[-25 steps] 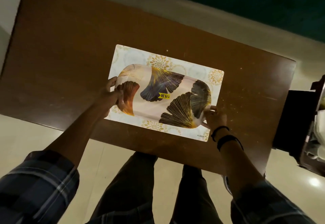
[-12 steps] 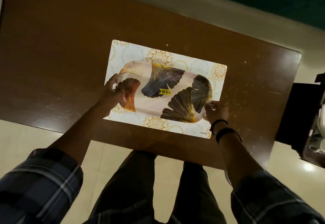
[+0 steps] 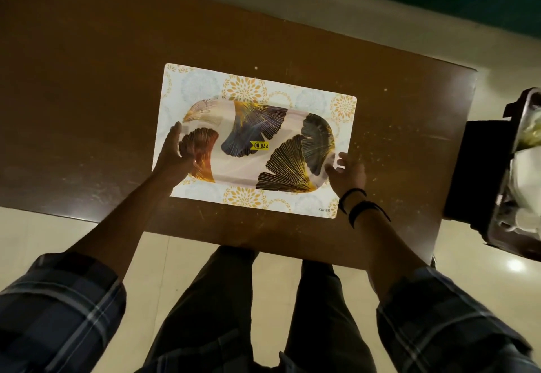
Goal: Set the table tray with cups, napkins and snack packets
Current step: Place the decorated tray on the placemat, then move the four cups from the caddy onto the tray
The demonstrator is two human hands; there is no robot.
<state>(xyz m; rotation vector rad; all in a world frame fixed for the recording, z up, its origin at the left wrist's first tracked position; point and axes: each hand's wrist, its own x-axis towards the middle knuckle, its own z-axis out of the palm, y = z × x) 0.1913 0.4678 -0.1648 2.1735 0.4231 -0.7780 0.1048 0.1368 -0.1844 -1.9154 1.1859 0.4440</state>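
Note:
An oblong tray (image 3: 248, 169) printed with gold and dark fan-shaped leaves and carrying a yellow price sticker lies on a white placemat (image 3: 202, 85) with gold flower patterns, in the middle of the brown table (image 3: 87, 94). My left hand (image 3: 172, 156) grips the tray's left end, thumb outside the rim and fingers over it. My right hand (image 3: 348, 173), with black bands at the wrist, holds the tray's right end by the fingertips. Nothing lies in the tray.
Past the table's right edge stands a dark stand (image 3: 480, 167) with a dark bin holding white cups (image 3: 524, 220) and pale items. The table's near edge is just in front of my legs. Tiled floor lies below.
The tray has shifted away from me, from the placemat's near edge to its middle. Both hands stay at its ends; the right fingers look looser.

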